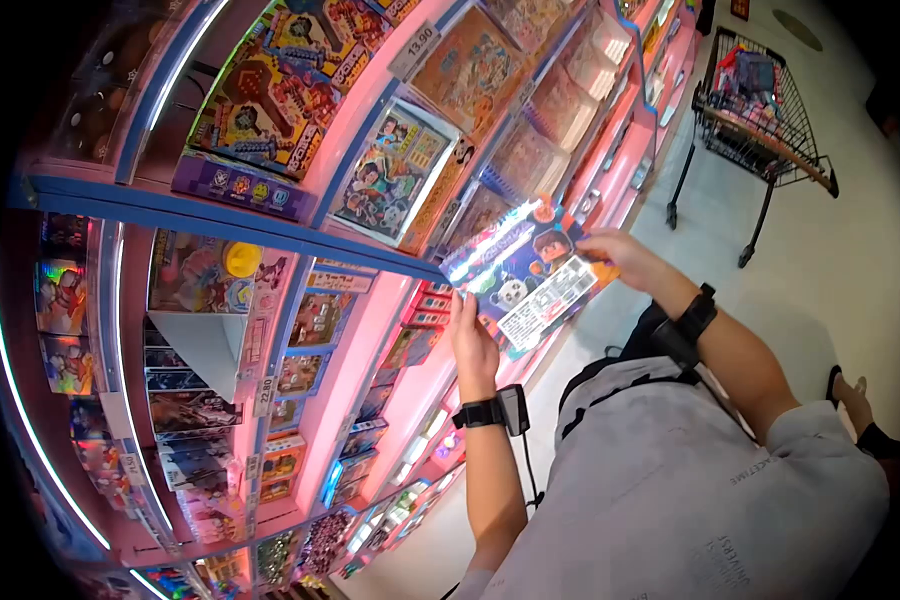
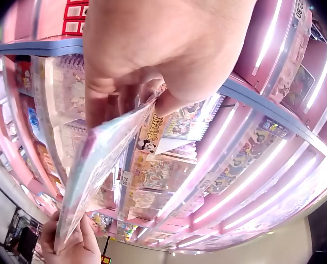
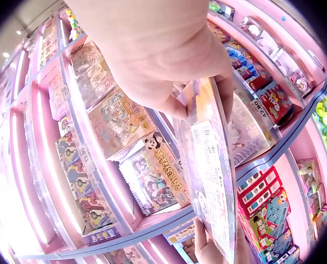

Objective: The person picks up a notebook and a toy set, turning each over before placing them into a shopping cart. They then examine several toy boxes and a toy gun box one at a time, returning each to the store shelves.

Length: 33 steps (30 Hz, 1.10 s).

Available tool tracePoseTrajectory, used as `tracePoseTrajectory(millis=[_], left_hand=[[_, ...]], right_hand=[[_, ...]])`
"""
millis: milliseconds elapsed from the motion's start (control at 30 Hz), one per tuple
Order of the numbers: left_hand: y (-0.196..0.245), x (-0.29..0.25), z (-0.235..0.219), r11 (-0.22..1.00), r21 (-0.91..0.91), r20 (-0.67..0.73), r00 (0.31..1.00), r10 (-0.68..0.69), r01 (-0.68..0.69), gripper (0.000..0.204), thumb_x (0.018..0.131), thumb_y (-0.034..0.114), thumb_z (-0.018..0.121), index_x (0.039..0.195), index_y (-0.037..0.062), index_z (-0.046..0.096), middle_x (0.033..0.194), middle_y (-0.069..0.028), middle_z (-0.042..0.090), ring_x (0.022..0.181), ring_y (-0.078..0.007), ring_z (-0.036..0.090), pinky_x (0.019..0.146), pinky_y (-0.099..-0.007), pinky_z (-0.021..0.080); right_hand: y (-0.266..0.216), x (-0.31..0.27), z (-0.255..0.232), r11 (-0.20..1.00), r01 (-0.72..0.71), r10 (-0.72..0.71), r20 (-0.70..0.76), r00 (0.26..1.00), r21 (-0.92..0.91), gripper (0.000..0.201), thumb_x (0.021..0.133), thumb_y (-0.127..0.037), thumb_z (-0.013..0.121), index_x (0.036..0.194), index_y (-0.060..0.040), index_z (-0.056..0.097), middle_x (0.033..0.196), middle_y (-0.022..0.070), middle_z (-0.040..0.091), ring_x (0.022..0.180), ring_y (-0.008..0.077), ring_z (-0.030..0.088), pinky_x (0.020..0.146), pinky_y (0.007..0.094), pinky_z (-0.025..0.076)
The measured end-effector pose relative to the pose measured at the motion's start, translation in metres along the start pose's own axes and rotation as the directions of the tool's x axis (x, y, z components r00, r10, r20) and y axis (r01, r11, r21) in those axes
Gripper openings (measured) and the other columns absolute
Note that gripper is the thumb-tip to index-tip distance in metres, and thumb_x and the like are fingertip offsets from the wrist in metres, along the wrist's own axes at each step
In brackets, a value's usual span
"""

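A flat, shiny toy pack [image 1: 526, 275] with cartoon figures, a panda and a white label is held in front of the pink shelves. My left hand [image 1: 473, 345] grips its near edge, my right hand [image 1: 618, 256] grips its far edge. In the left wrist view the pack [image 2: 100, 165] shows edge-on, pinched by the left hand [image 2: 136, 88], with the right hand [image 2: 70, 245] at its other end. From the right wrist the pack [image 3: 213, 181] hangs below the right hand [image 3: 204, 102], with the left hand [image 3: 207, 247] at the bottom.
Pink lit shelves [image 1: 370, 330] with blue rails hold rows of boxed toys and price tags. A similar panda pack [image 3: 152, 173] stands on the shelf. A shopping trolley [image 1: 755, 95] with goods stands in the aisle beyond. My body in a grey shirt [image 1: 670, 480] fills the lower right.
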<state>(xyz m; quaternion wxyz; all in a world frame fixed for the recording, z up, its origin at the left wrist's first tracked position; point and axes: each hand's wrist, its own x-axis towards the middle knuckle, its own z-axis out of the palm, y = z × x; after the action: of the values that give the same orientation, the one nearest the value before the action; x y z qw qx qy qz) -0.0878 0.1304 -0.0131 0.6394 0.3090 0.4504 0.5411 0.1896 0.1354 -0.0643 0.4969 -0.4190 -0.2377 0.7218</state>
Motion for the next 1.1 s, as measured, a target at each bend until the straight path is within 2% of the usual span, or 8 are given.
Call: tracePoseTrajectory(millis=[300, 400, 500, 600, 800, 933, 1033, 1100], left_hand=[[0.007, 0.001, -0.003, 0.992, 0.129, 0.017, 1.000, -0.013, 0.011, 0.048, 0.097, 0.012, 0.053, 0.140, -0.0027, 0.038, 0.128, -0.0103, 0.054, 0.115, -0.0174, 0.054, 0.097, -0.0328, 0.045], [0.008, 0.009, 0.001, 0.921, 0.389, -0.043, 0.999, 0.010, 0.008, 0.047, 0.098, 0.012, 0.051, 0.142, 0.0011, 0.038, 0.122, -0.0113, 0.056, 0.105, -0.0171, 0.057, 0.088, -0.0309, 0.049], [0.007, 0.035, 0.000, 0.643, 0.757, 0.049, 0.992, 0.119, -0.115, 0.050, 0.099, 0.013, 0.051, 0.145, 0.0054, 0.035, 0.127, -0.0147, 0.050, 0.099, -0.0175, 0.057, 0.084, -0.0304, 0.050], [0.015, 0.070, -0.008, 0.069, 0.886, 0.435, 0.873, 0.222, -0.459, 0.058, 0.096, 0.014, 0.056, 0.148, 0.0083, 0.031, 0.141, -0.0214, 0.032, 0.101, -0.0245, 0.056, 0.088, -0.0359, 0.048], [0.018, 0.079, 0.009, 0.034, 0.894, 0.437, 0.885, 0.160, -0.447, 0.064, 0.094, 0.016, 0.057, 0.149, 0.0041, 0.026, 0.153, -0.0244, 0.019, 0.143, -0.0404, 0.021, 0.111, -0.0462, 0.031], [0.014, 0.071, 0.023, 0.158, 0.901, 0.385, 0.912, 0.140, -0.404, 0.069, 0.093, 0.019, 0.059, 0.150, 0.0040, 0.023, 0.157, -0.0253, 0.010, 0.145, -0.0413, 0.014, 0.114, -0.0454, 0.027], [0.011, 0.078, 0.010, -0.018, 0.893, 0.447, 0.883, 0.143, -0.450, 0.067, 0.095, 0.020, 0.058, 0.149, 0.0017, 0.022, 0.156, -0.0256, 0.010, 0.145, -0.0405, 0.014, 0.112, -0.0453, 0.031], [0.010, 0.080, 0.003, 0.125, 0.918, 0.367, 0.926, 0.092, -0.377, 0.067, 0.095, 0.021, 0.057, 0.149, 0.0002, 0.022, 0.156, -0.0248, 0.012, 0.144, -0.0401, 0.020, 0.112, -0.0447, 0.032]], right_hand=[[0.009, 0.002, 0.017, 1.000, -0.027, 0.027, -0.016, 1.000, 0.005, 0.019, 0.086, -0.013, 0.062, 0.096, 0.0012, 0.068, 0.094, 0.0057, 0.068, 0.084, 0.0118, 0.063, 0.078, 0.0250, 0.048], [0.017, -0.003, 0.013, 1.000, -0.023, 0.024, -0.027, 0.999, 0.016, 0.022, 0.088, -0.014, 0.061, 0.103, 0.0009, 0.067, 0.097, 0.0057, 0.068, 0.089, 0.0125, 0.062, 0.084, 0.0258, 0.045], [0.017, -0.010, 0.007, 0.996, -0.002, 0.008, -0.063, 0.998, 0.090, 0.025, 0.091, -0.016, 0.060, 0.110, -0.0007, 0.064, 0.100, 0.0058, 0.067, 0.092, 0.0131, 0.062, 0.088, 0.0270, 0.044], [0.017, -0.013, -0.012, 0.999, -0.021, 0.024, -0.108, 0.994, 0.030, 0.028, 0.093, -0.015, 0.059, 0.117, -0.0010, 0.061, 0.102, 0.0064, 0.067, 0.091, 0.0144, 0.062, 0.082, 0.0283, 0.048], [0.015, -0.028, -0.034, 1.000, -0.029, 0.028, -0.151, 0.988, -0.001, 0.033, 0.092, -0.015, 0.060, 0.122, 0.0003, 0.059, 0.103, 0.0071, 0.066, 0.091, 0.0150, 0.062, 0.080, 0.0284, 0.049], [0.016, -0.033, -0.041, 1.000, -0.021, 0.024, -0.169, 0.985, 0.018, 0.033, 0.092, -0.015, 0.060, 0.122, 0.0004, 0.059, 0.103, 0.0073, 0.066, 0.093, 0.0162, 0.062, 0.086, 0.0294, 0.047], [0.013, -0.033, -0.041, 0.999, -0.003, -0.006, -0.181, 0.983, -0.050, 0.033, 0.092, -0.014, 0.060, 0.122, 0.0000, 0.060, 0.103, 0.0064, 0.066, 0.094, 0.0168, 0.062, 0.090, 0.0301, 0.044], [0.009, -0.036, -0.037, 0.997, 0.015, -0.029, -0.185, 0.982, -0.074, 0.033, 0.092, -0.014, 0.060, 0.121, 0.0002, 0.059, 0.103, 0.0066, 0.066, 0.095, 0.0169, 0.061, 0.090, 0.0307, 0.044]])
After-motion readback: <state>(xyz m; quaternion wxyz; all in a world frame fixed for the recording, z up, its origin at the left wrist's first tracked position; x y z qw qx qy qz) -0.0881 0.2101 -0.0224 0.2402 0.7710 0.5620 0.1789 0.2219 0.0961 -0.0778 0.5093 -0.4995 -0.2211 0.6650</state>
